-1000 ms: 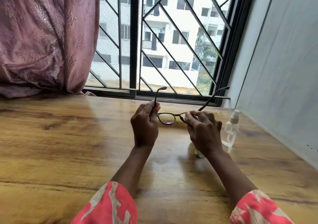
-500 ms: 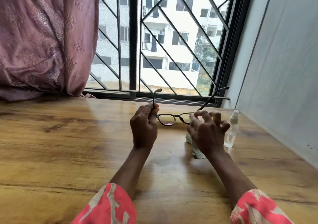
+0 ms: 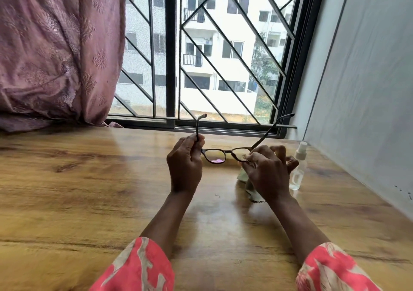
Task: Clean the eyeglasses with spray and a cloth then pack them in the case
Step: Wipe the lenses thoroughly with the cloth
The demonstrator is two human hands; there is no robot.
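Note:
Dark-framed eyeglasses (image 3: pixel 218 155) hang above the wooden table, their temples unfolded and pointing toward the window. My left hand (image 3: pixel 184 162) pinches the left temple near the hinge. My right hand (image 3: pixel 267 171) grips a pale cloth (image 3: pixel 249 186) against the right lens, which is hidden behind the fingers. The cloth's lower end dangles under that hand toward the table. A small clear spray bottle (image 3: pixel 298 167) with a white cap stands upright just right of my right hand. No case is in view.
The wooden table (image 3: pixel 89 190) stretches wide to the left and toward me. A barred window (image 3: pixel 201 67) runs along the far edge, a pink curtain (image 3: pixel 55 44) hangs at far left, and a grey wall (image 3: pixel 368 89) borders the right side.
My right hand's fingers have shifted on the right lens, loosening and then closing again around the cloth. The glasses and my left hand have stayed nearly still.

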